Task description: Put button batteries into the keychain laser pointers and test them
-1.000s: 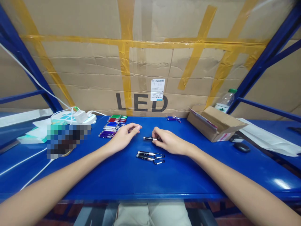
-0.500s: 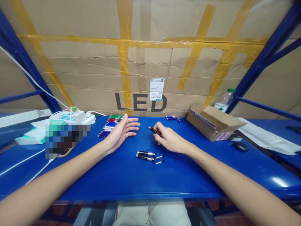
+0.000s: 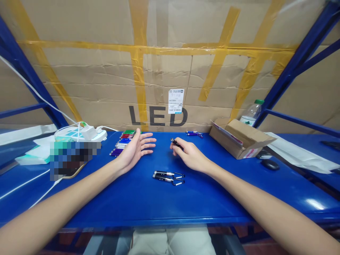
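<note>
Between the thumb and fingers of my right hand [image 3: 191,154] is a small black penlight [image 3: 174,141], its front end sticking out toward the left. The rest of it is hidden in the hand. My left hand [image 3: 135,150] is held open above the table, fingers spread, holding nothing. Just beyond it lies a row of penlights [image 3: 120,146] in green, red, blue, white and purple, partly covered by that hand. Nearer to me, two black penlights [image 3: 162,177] with carabiner clips lie side by side on the blue table [image 3: 159,205].
Several blue penlights [image 3: 191,132] lie at the back. On the right are an open cardboard box [image 3: 239,140], a plastic bottle [image 3: 251,113] and a black mouse [image 3: 270,164]. A power strip [image 3: 100,135] with white cables stands left. Taped cardboard [image 3: 106,92] walls the back.
The penlight in my right hand has turned, its exposed end now pointing more upward and slightly farther right. My left hand keeps its spread pose. The whole view has shifted slightly.
</note>
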Demonstrator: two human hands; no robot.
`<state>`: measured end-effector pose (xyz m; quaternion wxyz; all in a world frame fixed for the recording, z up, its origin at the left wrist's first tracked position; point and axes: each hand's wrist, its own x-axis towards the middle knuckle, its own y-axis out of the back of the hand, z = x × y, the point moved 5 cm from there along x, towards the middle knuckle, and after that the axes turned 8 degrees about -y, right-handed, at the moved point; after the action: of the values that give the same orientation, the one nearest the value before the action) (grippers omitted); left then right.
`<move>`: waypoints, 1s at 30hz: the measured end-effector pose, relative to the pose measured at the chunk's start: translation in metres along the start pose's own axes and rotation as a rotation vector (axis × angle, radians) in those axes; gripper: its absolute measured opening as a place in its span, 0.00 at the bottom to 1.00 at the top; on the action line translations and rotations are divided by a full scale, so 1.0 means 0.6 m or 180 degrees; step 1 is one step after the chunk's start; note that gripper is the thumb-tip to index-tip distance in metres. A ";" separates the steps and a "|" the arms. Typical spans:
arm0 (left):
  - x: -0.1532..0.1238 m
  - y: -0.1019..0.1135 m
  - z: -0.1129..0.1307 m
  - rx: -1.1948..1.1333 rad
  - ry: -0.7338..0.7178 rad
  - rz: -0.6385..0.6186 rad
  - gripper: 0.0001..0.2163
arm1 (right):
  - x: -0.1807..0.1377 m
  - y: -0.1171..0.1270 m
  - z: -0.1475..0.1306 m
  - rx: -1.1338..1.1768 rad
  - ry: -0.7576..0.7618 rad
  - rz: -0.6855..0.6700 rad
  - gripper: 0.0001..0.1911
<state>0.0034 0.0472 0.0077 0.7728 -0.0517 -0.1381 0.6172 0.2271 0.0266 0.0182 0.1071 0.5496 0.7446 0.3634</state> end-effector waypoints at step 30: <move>0.006 0.006 0.012 -0.0287 -0.0109 -0.0008 0.35 | -0.022 0.002 -0.036 -0.0814 0.0765 0.0062 0.12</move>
<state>-0.0012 0.0508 0.0142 0.7680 -0.0758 -0.1790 0.6102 0.2210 0.0059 0.0311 0.0829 0.4913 0.6944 0.5193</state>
